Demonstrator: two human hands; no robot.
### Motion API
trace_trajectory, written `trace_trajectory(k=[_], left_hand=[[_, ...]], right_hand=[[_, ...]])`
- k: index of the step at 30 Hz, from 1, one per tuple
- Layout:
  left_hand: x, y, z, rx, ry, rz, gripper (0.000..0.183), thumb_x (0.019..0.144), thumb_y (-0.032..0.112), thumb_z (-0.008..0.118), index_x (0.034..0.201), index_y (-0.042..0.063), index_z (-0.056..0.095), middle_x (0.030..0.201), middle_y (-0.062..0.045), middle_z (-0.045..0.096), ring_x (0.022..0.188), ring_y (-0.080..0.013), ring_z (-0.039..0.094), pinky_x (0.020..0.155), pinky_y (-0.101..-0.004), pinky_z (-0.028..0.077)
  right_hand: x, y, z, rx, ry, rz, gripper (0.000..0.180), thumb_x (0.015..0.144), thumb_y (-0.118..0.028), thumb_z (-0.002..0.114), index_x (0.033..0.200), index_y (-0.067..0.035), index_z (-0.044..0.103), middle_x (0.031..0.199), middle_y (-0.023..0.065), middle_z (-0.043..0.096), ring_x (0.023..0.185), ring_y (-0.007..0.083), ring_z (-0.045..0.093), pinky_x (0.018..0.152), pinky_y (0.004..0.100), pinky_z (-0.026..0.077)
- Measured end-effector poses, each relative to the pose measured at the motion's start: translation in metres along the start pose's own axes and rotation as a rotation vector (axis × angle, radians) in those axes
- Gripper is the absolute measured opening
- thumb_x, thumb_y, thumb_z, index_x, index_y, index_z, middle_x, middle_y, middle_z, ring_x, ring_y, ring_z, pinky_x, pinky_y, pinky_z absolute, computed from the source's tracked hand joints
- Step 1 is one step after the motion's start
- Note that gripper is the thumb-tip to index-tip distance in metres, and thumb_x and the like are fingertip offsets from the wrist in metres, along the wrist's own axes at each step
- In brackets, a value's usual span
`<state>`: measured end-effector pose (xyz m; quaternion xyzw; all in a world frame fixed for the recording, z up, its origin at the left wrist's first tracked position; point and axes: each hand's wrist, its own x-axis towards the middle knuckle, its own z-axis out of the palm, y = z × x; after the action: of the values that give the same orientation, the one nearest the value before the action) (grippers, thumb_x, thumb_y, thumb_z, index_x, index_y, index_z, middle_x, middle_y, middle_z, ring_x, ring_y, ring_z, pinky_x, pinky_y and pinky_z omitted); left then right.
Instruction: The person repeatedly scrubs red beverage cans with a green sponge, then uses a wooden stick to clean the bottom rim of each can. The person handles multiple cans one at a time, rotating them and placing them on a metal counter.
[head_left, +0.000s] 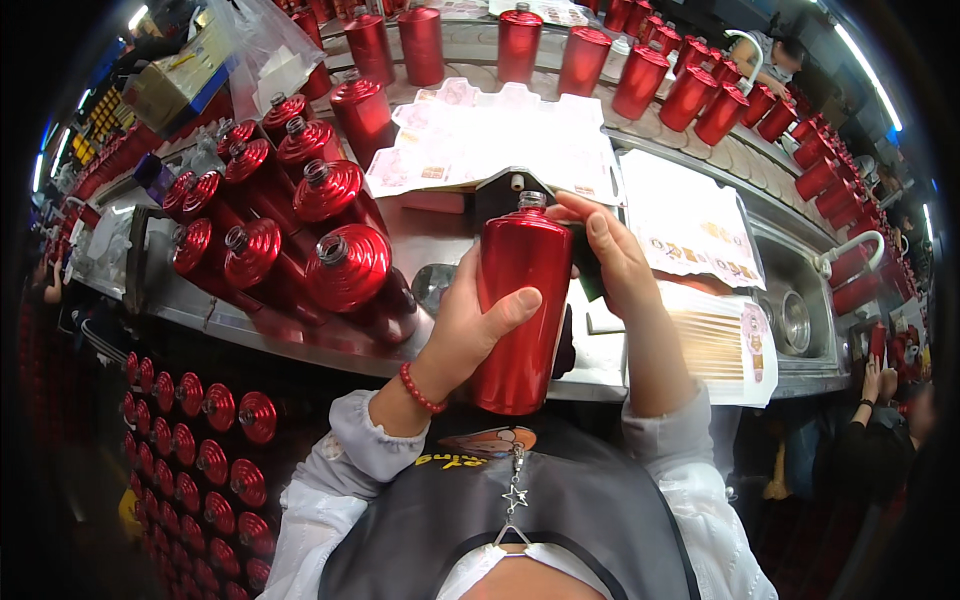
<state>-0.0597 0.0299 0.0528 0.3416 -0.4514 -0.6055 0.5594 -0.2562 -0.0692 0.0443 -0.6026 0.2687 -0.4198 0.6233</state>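
Observation:
A glossy red bottle (523, 315) with stepped shoulders and a clear glass neck stands nearly upright before my chest. My left hand (474, 315) grips it from the left, thumb across its front. On the other side, my right hand (611, 251) is by the bottle's upper right edge, its fingers stretched toward the neck. A dark flat piece (589, 262) lies between that palm and the bottle; whether I hold it is unclear. Behind the bottle is a dark stand (517, 182). Printed label sheets (499, 139) lie beyond, and a striped sheet (712, 341) lies right.
Several red bottles (349, 266) crowd the metal bench at left. More ride a curved conveyor (480, 52) beyond. A sink (795, 315) with a white tap (855, 251) is at right. Bottles (217, 405) are stacked below left. Another person (772, 60) works at far right.

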Motion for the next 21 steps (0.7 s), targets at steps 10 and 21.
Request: trace_trajectory(k=[10, 21], left_hand=[[0.006, -0.005, -0.019, -0.009, 0.035, -0.073, 0.073, 0.09, 0.039, 0.077, 0.141, 0.0, 0.043, 0.123, -0.01, 0.061, 0.106, -0.0161, 0.063, 0.092, -0.0317, 0.054], [-0.126, 0.043, -0.051, 0.289, 0.23, 0.332, 0.115, 0.072, 0.036, 0.089, 0.156, -0.003, 0.02, 0.147, -0.016, 0.045, 0.133, -0.0271, 0.048, 0.112, -0.0404, 0.039]], right_hand=[[-0.016, 0.014, 0.025, -0.478, 0.128, -0.117, 0.053, 0.106, -0.031, 0.056, 0.148, 0.0, 0.047, 0.126, 0.0143, 0.061, 0.108, 0.0203, 0.062, 0.093, 0.0296, 0.049], [0.075, -0.04, 0.139, -0.705, -0.432, -0.77, 0.03, 0.086, -0.008, 0.074, 0.114, -0.007, 0.066, 0.104, 0.012, 0.061, 0.092, 0.0333, 0.063, 0.079, 0.0392, 0.054]])
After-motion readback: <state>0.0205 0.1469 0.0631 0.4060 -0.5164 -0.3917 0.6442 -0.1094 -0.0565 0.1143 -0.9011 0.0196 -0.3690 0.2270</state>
